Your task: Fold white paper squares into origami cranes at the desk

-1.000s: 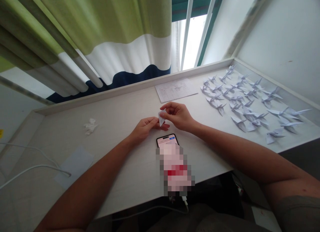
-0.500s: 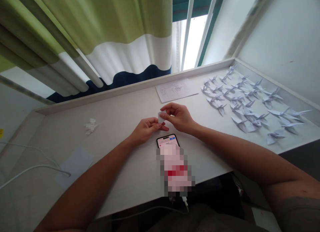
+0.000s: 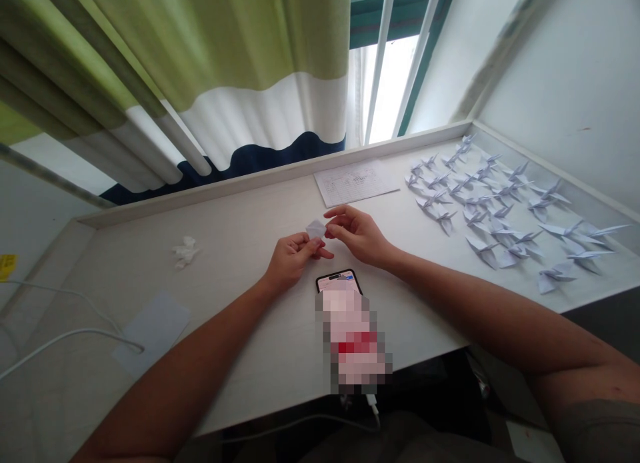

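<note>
A small folded piece of white paper (image 3: 315,229) is raised over the white desk, pinched between the thumb and fingers of my left hand (image 3: 293,258). My right hand (image 3: 359,235) is at the paper's right corner, its thumb and a finger closed there while the index finger sticks out above. Just below my hands lies a phone (image 3: 337,278), most of its screen blurred out. Several finished white paper cranes (image 3: 480,200) stand in a group to the right of my right hand.
Behind my hands lies a printed sheet (image 3: 357,182). On the left are a crumpled tissue (image 3: 185,252), a flat white paper (image 3: 153,330) and white cables (image 3: 75,335). A raised rim (image 3: 280,178) edges the desk below the curtain (image 3: 260,103).
The folded paper has been turned and now points upward from my left hand. My right hand's fingers have shifted from its face to its right corner.
</note>
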`<state>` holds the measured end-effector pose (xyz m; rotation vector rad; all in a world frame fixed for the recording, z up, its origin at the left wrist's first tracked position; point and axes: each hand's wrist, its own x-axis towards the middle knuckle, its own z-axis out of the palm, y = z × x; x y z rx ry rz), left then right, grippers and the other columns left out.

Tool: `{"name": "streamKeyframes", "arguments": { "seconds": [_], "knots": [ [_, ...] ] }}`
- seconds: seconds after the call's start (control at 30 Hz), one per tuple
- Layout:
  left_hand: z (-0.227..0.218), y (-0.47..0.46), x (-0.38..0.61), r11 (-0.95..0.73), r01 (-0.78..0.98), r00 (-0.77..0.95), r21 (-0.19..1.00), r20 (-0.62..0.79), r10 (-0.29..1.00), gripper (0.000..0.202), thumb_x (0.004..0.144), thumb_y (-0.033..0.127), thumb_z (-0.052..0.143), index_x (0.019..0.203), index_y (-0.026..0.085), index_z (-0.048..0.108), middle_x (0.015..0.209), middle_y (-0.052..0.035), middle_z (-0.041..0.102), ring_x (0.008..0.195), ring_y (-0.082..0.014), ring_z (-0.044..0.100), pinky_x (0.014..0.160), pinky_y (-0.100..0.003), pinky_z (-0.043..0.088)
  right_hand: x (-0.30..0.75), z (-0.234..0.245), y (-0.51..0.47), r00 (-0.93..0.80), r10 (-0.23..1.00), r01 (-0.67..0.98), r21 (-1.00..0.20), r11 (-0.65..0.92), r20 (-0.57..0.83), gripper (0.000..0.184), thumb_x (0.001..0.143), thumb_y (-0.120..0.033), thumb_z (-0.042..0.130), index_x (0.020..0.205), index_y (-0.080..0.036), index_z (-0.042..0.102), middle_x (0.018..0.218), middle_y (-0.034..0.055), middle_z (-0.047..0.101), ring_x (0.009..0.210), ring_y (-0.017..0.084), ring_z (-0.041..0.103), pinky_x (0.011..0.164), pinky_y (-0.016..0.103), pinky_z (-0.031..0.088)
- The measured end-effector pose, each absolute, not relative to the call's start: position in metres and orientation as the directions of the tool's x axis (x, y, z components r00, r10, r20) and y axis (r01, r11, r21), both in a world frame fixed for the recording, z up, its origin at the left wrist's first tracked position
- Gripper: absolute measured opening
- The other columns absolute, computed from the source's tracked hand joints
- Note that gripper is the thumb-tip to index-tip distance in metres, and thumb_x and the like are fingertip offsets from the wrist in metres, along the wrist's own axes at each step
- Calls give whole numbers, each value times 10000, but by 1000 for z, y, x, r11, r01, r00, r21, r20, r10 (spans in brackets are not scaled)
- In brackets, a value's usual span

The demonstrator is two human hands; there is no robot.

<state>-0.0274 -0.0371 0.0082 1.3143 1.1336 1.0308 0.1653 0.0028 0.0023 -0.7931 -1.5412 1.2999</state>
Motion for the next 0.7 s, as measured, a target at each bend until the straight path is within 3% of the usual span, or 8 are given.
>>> {"name": "streamKeyframes", "arguments": {
  "seconds": [0.37, 0.7],
  "knots": [
    [10, -36, -26, 48, 17, 258, 999, -51, 965, 483, 854, 632, 796, 848, 153, 737, 856, -128, 834, 871, -257, 785, 925, -381, 545, 163, 5, 3, -361, 893, -192, -959, 210, 268, 317, 826, -357, 843, 1043, -198, 676, 754, -13, 750, 692, 151, 709, 682, 308, 563],
    [14, -36, -23, 7, -26, 162, 1000, -2, 987, 424, 760, 563, 897, 834, 162, 779, 775, -59, 784, 729, -189, 719, 726, -312, 554, 161, 11, -4, -358, 873, -86, -942, 324, 332, 193, 874, -280, 766, 1000, -209, 639, 645, -49, 701, 584, 140, 691, 631, 306, 524]
  ]
}}
